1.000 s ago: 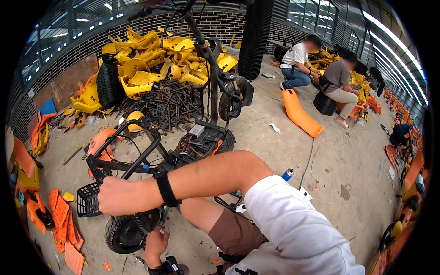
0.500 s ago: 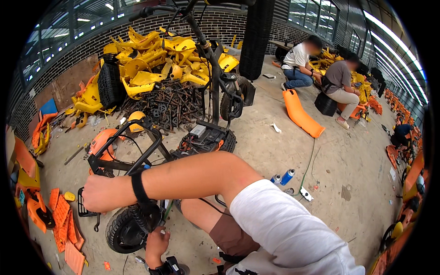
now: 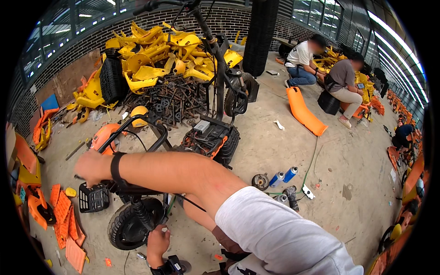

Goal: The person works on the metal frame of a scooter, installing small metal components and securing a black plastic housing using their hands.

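A stripped black electric scooter frame [image 3: 222,87] stands before me, its rear wheel [image 3: 133,224] near my knees. Beside that wheel, close to the lower end of the shock absorber [image 3: 142,213], my left hand [image 3: 158,242] has its fingers curled; what they hold is hidden. My right arm reaches across to the left over the frame's rear. At its end my right hand [image 3: 91,167] is closed and blurred, with a small dark tip showing at its edge. Below it sits a black plastic grid basket [image 3: 94,197]. An open bay [image 3: 206,137] with wiring and a silver box lies mid-frame.
Blue spray cans [image 3: 284,176] and a round metal part [image 3: 260,181] stand on the floor at right. An orange curved panel [image 3: 306,114] lies beyond. Yellow panels [image 3: 156,59] and dark metal parts [image 3: 169,103] are heaped behind. Two people [image 3: 300,62] work at the far right.
My right hand has moved up and slightly left, uncovering more of the grid basket. My left hand stays by the rear wheel. More of the spray cans and metal parts shows past my arm.
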`<state>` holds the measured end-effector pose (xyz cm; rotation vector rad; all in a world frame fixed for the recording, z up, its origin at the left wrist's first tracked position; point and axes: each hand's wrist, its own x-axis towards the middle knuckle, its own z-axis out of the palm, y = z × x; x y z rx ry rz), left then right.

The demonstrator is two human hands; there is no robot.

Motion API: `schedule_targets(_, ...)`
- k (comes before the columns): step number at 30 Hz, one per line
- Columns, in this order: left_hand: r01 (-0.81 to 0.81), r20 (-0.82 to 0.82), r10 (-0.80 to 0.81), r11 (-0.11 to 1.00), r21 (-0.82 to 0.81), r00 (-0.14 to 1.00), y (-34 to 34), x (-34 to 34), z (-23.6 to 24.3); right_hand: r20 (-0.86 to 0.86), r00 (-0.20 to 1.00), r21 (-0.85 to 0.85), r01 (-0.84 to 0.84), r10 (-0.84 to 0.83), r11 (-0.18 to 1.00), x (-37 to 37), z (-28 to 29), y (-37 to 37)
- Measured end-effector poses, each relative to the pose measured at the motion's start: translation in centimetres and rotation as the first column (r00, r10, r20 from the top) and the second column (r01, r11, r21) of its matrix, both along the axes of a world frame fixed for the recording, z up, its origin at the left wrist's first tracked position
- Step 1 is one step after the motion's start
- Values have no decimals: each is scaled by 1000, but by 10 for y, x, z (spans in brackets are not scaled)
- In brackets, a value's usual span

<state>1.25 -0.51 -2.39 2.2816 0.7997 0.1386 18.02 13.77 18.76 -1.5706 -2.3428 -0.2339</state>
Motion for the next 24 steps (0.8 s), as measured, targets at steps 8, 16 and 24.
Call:
schedule_targets(8,6,-12,-6,1000,13,1000,-2,3,6,-511,791,-368,152,-337,917,43,-11,0)
schedule_targets(16,10,-12,-10,1000,13,1000,-2,11,9,-782,172,-604,26,-599,797,52,-25,-21)
schedule_targets(24,-7,-15,7,1000,-16,1000,-3,10,8,-865,-175,-452,-136,-471,882,48,-24,-81)
